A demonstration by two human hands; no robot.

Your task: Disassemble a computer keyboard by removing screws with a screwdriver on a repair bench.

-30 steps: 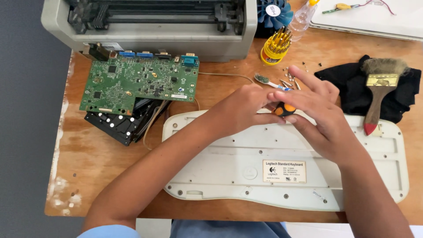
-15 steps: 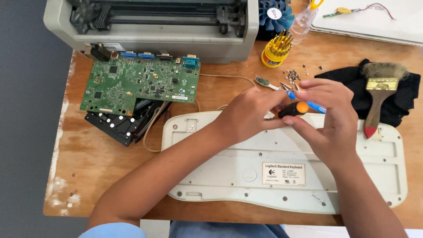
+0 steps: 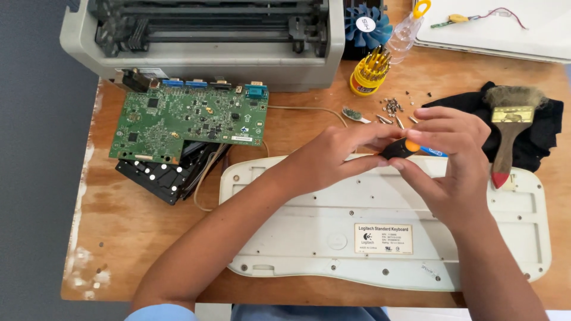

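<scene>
A white keyboard (image 3: pixel 333 238) lies face down on the wooden table, its underside with a label facing up. Both my hands hover over its upper edge. My left hand (image 3: pixel 333 157) pinches the black and orange end of a small screwdriver (image 3: pixel 404 147). My right hand (image 3: pixel 455 160) curls around the same screwdriver, whose blue part sticks out between the fingers. The tool lies roughly level between the two hands.
A green circuit board (image 3: pixel 184 122) rests on a black part (image 3: pixel 160 175) at the left. A grey printer (image 3: pixel 208 35) stands at the back. Loose screws (image 3: pixel 392 108), a yellow bit holder (image 3: pixel 367 74), a paintbrush (image 3: pixel 508 134) on black cloth (image 3: pixel 538 128) and a blue fan (image 3: pixel 367 25) sit nearby.
My hands have lifted the screwdriver slightly and turned it closer to level. My right-hand fingers have shifted along it. The keyboard has not moved.
</scene>
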